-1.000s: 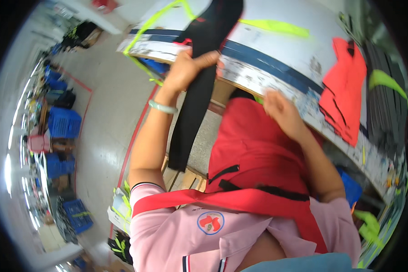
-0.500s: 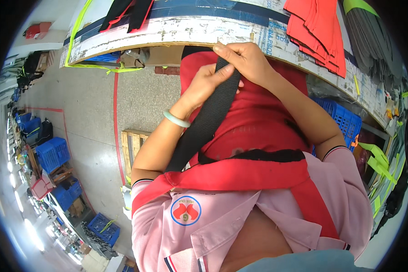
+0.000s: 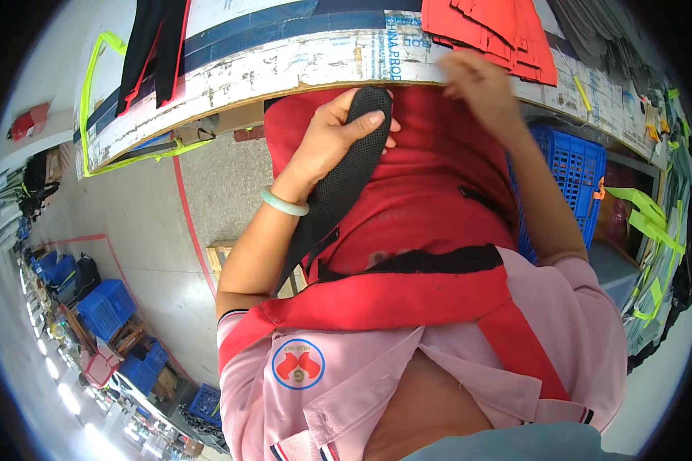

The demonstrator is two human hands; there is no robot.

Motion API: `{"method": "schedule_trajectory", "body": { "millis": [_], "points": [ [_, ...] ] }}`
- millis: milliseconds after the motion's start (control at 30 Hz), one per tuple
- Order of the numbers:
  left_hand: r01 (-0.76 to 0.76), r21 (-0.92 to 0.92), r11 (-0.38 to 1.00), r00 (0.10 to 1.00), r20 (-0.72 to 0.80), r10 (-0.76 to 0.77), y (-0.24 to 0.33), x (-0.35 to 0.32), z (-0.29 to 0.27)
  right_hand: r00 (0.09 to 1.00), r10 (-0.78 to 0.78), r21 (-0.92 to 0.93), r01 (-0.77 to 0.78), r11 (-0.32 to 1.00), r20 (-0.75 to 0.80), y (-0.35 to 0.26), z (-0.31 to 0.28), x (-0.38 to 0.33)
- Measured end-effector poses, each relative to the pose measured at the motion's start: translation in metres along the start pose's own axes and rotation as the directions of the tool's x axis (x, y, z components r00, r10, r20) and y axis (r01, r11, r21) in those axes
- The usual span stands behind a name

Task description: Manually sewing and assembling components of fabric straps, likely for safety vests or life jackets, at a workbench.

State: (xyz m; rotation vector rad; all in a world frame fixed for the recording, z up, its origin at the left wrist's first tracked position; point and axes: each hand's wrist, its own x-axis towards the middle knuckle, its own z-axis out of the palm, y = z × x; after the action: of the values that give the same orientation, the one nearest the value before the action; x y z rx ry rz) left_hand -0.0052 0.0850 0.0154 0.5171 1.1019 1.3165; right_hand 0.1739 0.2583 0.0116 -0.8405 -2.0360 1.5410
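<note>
My left hand [image 3: 334,138], with a pale green bangle [image 3: 284,201] at its wrist, grips a wide black mesh strap [image 3: 338,188] near its rounded upper end. The thumb lies on top of the strap and the fingers are behind it. From there the strap runs down along my left forearm, its lower part hidden behind the arm and apron. My right hand [image 3: 477,91] is away from the strap, at the table's front edge just below a stack of red fabric pieces [image 3: 492,34]. Its fingers are loosely apart, slightly blurred, with nothing visible in them.
The worn white table [image 3: 238,88] spans the top. Black strips with red edging [image 3: 150,54] lie on its left, grey fabric pieces [image 3: 615,38] at the far right. Below stands a blue crate [image 3: 569,177]. My red apron [image 3: 415,184] touches the table edge. More blue crates [image 3: 106,307] stand left.
My right hand has let go of the strap's upper end and moved right toward the red pieces. My left hand still holds the strap. The whole view has shifted slightly.
</note>
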Motion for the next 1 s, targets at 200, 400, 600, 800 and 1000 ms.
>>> {"method": "schedule_trajectory", "body": {
  "millis": [200,400,600,800,1000],
  "points": [
    [0.033,0.087,0.996,0.998,0.056,-0.038,0.009,0.004,0.007,0.818,-0.225,-0.551,-0.13,0.824,-0.529,0.074,-0.177,-0.009],
    [-0.01,-0.013,1.0,0.998,0.066,0.011,0.015,0.002,0.017,0.816,-0.338,-0.854,-0.322,0.408,-0.469,0.134,-0.229,0.009],
    [-0.024,0.127,0.992,1.0,0.005,0.024,0.016,-0.009,0.012,0.685,-0.557,-0.88,-0.414,0.233,-0.47,0.138,-0.253,0.01],
    [-0.057,0.034,0.998,0.997,-0.046,0.059,0.013,-0.009,0.007,0.769,-0.374,-0.84,-0.376,0.392,-0.519,0.158,-0.28,0.012],
    [-0.056,0.043,0.998,0.993,0.11,0.051,0.011,-0.018,-0.003,0.841,-0.136,-0.828,-0.466,0.313,-0.524,0.166,-0.319,-0.023]
  ]
}}
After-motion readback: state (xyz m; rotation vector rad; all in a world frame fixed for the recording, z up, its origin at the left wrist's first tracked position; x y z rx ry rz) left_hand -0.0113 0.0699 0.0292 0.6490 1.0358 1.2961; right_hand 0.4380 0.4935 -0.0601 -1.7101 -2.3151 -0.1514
